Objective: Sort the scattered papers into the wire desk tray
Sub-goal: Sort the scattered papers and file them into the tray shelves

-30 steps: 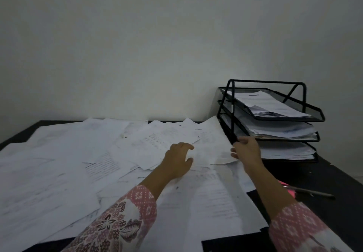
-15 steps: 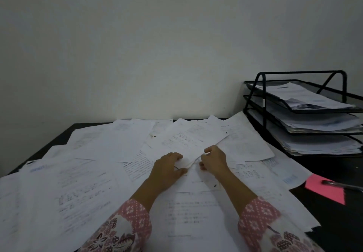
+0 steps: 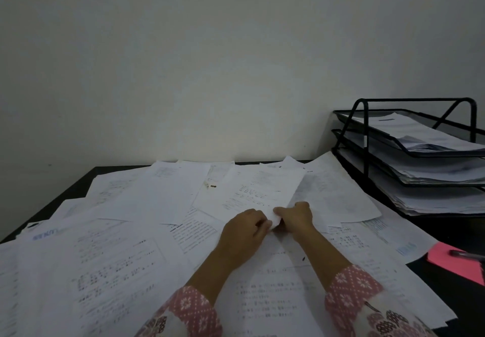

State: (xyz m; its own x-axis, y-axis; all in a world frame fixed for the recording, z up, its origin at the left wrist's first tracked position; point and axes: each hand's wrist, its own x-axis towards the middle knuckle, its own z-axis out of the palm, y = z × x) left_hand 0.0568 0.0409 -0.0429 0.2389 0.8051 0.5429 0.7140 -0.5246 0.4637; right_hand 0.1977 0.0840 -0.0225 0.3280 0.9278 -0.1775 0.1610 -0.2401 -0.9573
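Several white printed papers (image 3: 147, 205) lie scattered and overlapping across a black desk (image 3: 65, 195). A black three-tier wire desk tray (image 3: 367, 137) stands at the right against the wall, each tier holding a stack of sheets. My left hand (image 3: 244, 229) and my right hand (image 3: 296, 218) meet at the middle of the desk. Both pinch the near edge of one printed sheet (image 3: 259, 192) that lies over the others. The edge is lifted slightly between my fingers.
A pink sticky note (image 3: 451, 260) lies at the right edge of the desk with a dark pen (image 3: 467, 254) on it. A pale wall (image 3: 210, 61) rises behind the desk. A small clip-like object (image 3: 211, 185) lies among the far papers.
My right hand has come back from beside the tray to the middle of the desk and joined my left. Both hands have closed on the sheet's near edge. The view has shifted left.
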